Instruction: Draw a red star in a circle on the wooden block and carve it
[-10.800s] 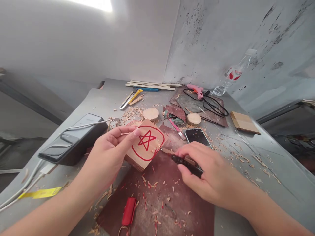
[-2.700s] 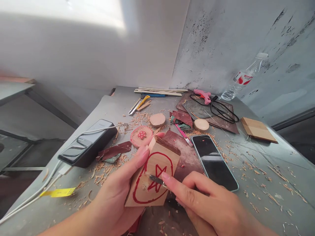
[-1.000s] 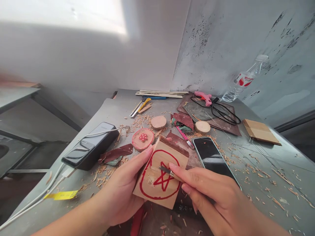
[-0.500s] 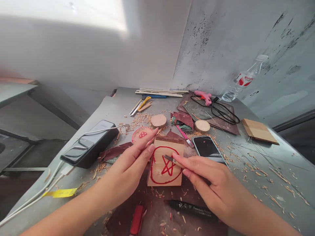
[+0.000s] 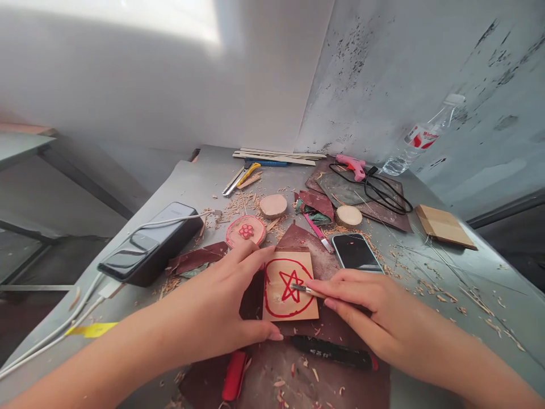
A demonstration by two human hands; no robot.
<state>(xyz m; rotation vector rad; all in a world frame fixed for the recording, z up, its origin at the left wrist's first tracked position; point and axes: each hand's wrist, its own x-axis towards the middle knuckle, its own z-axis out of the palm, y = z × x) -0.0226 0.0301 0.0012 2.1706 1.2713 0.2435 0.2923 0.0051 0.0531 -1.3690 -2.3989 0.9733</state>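
Observation:
A square wooden block (image 5: 276,309), marked with a red star inside a red circle, lies on a dark reddish-brown sheet (image 5: 340,392). My right hand (image 5: 366,307) pinches a slim wood carving tool (image 5: 303,288), its metal tip over the star. My left hand (image 5: 230,289) spreads around the block's left side. Its fingers reach the upper left corner, and its thumb is just below the bottom edge. Close to the hands lie a black marker (image 5: 332,351) and a red object like a pocketknife (image 5: 234,375).
A black power bank-like box (image 5: 149,244) with white cables stands left. Behind are wood slices (image 5: 273,205), one with a red flower, and a utility knife (image 5: 242,177). To the right are a phone (image 5: 356,252), a pink glue gun (image 5: 352,166) and a bottle (image 5: 419,139). Shavings are scattered about.
My left hand has opened, its thumb moving down to the block's lower edge. The block has turned slightly. The carving tool's tip has shifted a little right and down.

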